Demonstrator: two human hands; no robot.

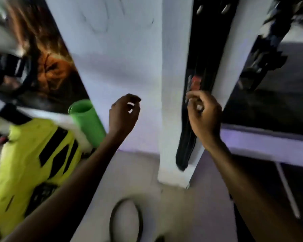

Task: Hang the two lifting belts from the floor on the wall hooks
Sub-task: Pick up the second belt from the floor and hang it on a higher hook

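One belt [192, 102] hangs on the pillar [171, 84], right hand [204, 117] loosely curled beside it, left hand [123, 116] curled empty; next, stoop for the belt [126, 222] on the floor with a full grip.

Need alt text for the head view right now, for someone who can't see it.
A long black lifting belt hangs down a white wall pillar, the right hand at it, contact blurred. The left hand is raised, empty; a dark loop lies on the floor.
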